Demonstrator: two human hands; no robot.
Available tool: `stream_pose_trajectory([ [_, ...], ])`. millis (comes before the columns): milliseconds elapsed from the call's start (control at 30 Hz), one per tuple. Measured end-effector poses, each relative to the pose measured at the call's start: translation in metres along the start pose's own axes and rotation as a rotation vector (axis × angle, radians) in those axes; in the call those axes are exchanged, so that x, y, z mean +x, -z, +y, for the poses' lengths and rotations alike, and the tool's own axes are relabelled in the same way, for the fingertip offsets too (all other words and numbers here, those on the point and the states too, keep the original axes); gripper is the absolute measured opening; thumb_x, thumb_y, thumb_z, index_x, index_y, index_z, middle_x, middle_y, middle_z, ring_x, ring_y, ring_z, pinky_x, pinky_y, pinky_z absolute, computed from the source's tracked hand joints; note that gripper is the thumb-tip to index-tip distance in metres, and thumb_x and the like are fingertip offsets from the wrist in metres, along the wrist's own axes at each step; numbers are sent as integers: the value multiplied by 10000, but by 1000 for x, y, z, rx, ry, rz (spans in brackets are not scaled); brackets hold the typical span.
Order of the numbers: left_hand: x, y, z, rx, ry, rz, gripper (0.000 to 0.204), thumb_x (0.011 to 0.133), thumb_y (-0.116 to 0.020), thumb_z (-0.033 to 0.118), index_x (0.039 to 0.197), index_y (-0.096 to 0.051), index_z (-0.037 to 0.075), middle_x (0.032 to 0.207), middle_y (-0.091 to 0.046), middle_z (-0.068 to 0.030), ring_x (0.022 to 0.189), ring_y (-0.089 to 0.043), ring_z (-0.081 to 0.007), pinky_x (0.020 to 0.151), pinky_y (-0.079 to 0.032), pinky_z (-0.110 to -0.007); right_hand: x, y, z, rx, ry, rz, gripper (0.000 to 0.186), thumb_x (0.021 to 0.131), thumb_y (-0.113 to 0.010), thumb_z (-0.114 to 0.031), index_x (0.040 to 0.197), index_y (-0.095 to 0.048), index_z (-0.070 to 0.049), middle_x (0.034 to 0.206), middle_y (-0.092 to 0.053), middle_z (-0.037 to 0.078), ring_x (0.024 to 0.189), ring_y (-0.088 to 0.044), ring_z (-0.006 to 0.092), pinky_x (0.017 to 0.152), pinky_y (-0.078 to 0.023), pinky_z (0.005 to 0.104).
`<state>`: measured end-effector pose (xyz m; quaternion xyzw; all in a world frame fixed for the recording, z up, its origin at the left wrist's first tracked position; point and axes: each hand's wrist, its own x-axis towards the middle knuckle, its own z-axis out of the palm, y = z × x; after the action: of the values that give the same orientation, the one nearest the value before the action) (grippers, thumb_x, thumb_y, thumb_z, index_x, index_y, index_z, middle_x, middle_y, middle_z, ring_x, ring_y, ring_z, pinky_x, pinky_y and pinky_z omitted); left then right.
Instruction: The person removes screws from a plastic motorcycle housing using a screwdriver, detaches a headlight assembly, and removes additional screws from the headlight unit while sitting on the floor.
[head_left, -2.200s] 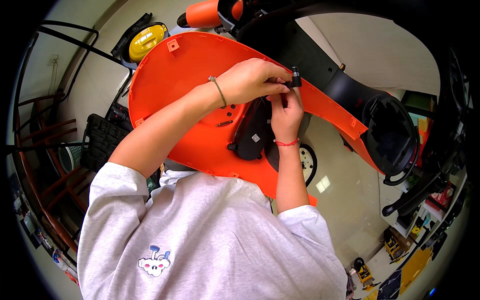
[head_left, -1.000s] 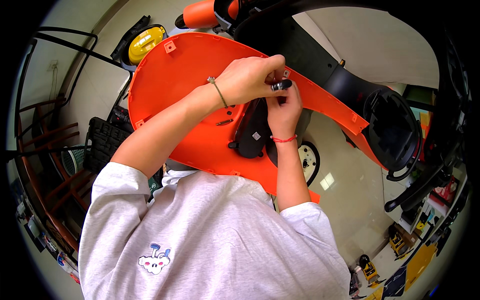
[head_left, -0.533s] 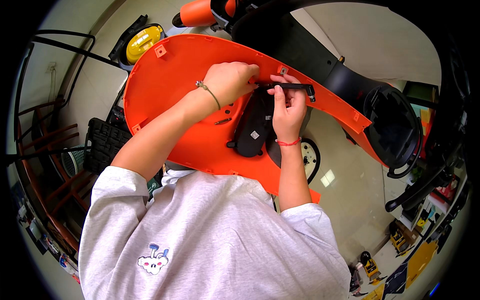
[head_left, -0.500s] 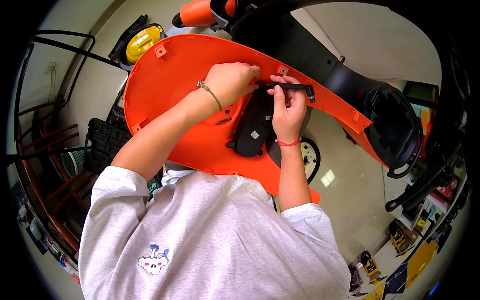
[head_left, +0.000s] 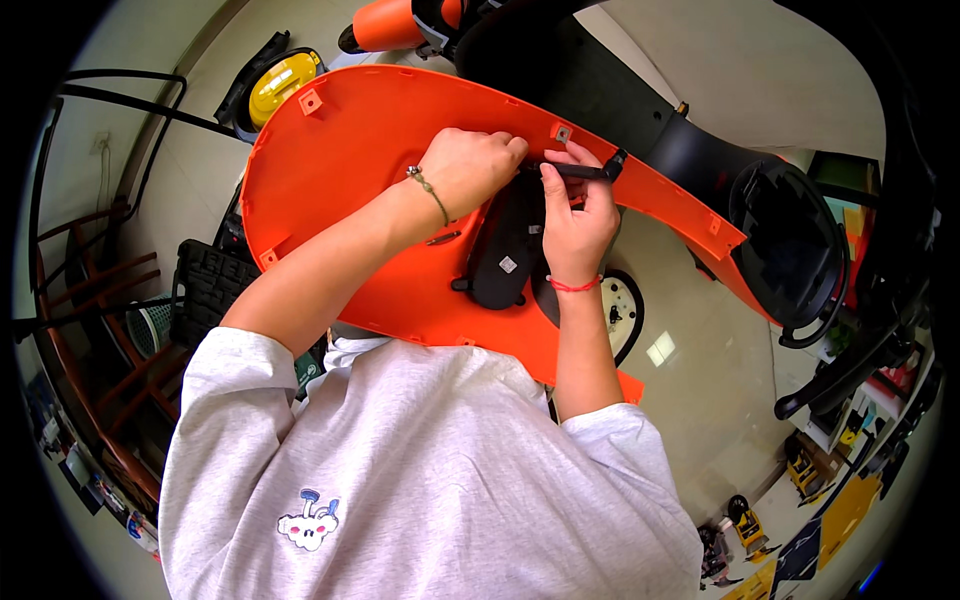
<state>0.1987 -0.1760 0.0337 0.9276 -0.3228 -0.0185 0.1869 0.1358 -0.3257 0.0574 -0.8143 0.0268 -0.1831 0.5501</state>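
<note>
Across my lap lies a large curved orange plastic panel (head_left: 350,150), its inner side up, with small square clip mounts along the rim. A long black housing (head_left: 490,275) with a small white label sits on it. My right hand (head_left: 578,225) pinches a black rod-like tool with a bent end (head_left: 585,172), held over the housing's far end. My left hand (head_left: 468,170) is curled closed beside the tool's inner end; its fingertips and whatever they grip are hidden. A small slim metal piece (head_left: 443,238) rests on the panel below my left wrist.
Beyond the panel stands a black and orange vehicle body (head_left: 600,90). A yellow rounded part (head_left: 283,85) lies at the far left. An opened black tool case (head_left: 210,290) is left of the panel, and a round pale wheel-like part (head_left: 622,310) is on the floor at right.
The tool has turned in my right hand: its bent end pointed toward me and now points away. My left hand has shifted slightly right, with its fingers curled further.
</note>
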Motion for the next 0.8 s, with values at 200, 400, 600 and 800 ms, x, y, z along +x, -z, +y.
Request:
stream_pose_trajectory([
  [200,3,9,5,-27,-3,43,194,840,-686,257,880,-584,97,781,-651,-43,702,-667,-251,552,-514,-369,-2,9,1,149,-63,64,218,908,-657,-38,1096,-614,64,972,-715,95,829,-662,130,744,-522,254],
  [400,0,31,8,-114,-66,76,216,840,-701,268,890,-596,86,734,-634,-46,659,-641,-251,544,-488,-362,0,26,-18,349,-155,257,262,918,-659,-28,1145,-543,33,974,-673,97,843,-624,108,756,-512,230],
  [600,-2,67,12,-886,212,-27,161,913,-641,171,906,-601,16,676,-495,15,550,-430,-75,499,-352,-247,5,64,-17,573,-268,425,127,966,-580,-107,1046,-550,-14,843,-597,58,760,-518,86,694,-428,247],
  [800,-19,112,16,-1887,726,-133,142,961,-493,186,971,-557,60,806,-495,9,615,-405,-52,541,-332,-185,-21,71,8,633,-527,225,174,987,-490,-118,1044,-566,28,820,-563,66,775,-509,143,713,-407,292],
])
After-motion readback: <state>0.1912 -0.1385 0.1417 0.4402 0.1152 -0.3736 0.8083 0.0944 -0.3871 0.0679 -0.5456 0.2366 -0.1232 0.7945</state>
